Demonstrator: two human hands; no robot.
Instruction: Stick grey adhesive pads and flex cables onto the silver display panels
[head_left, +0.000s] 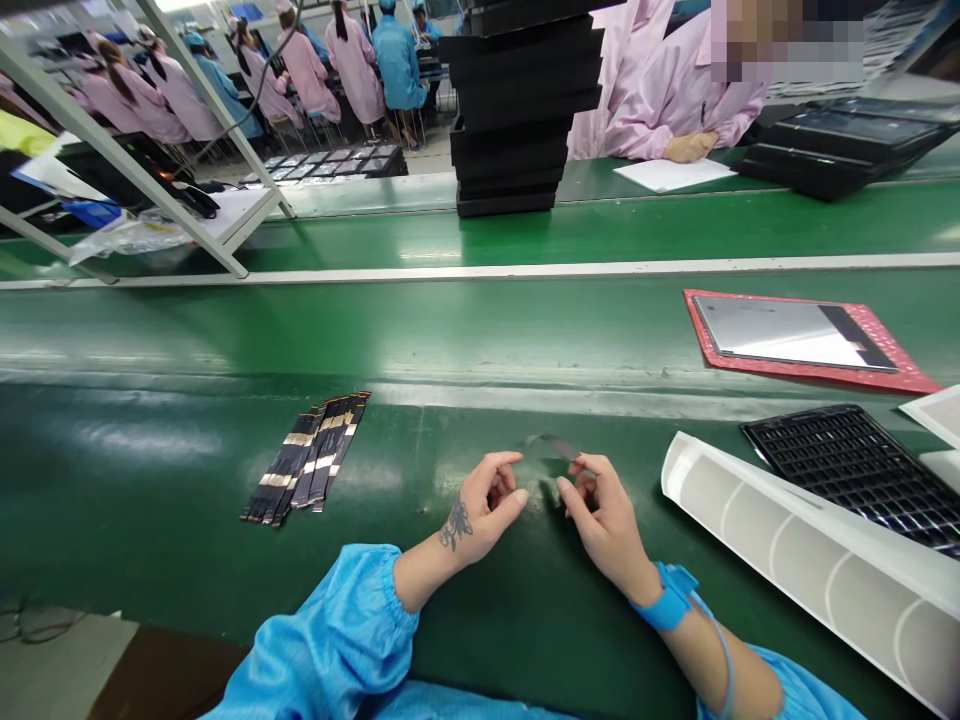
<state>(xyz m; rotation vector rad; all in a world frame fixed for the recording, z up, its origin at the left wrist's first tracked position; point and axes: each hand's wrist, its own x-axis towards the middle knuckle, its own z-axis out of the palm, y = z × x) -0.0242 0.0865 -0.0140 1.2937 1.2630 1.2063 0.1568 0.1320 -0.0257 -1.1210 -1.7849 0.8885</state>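
A thin, dark, curved strip [555, 446], which looks like a flex cable, spans the space between my hands above the green work surface. My right hand [606, 515] has its bent fingers at the strip's right end and seems to pinch it there. On the other side my left hand [486, 505] has thumb and index finger apart, close to the strip's left end but not visibly touching it. To the left lies a fanned pile of black flex cables [311, 455] with gold and silver bands. A blue wrist strap [667, 598] circles my right wrist.
A curled white sheet [810, 570] and a black gridded tray [855, 470] lie at right. Beyond them a display panel [795, 332] rests on red bubble wrap [697, 325]. Stacked black trays [521, 110], a metal rack [191, 215] and a co-worker in pink [667, 90] stand across the bench.
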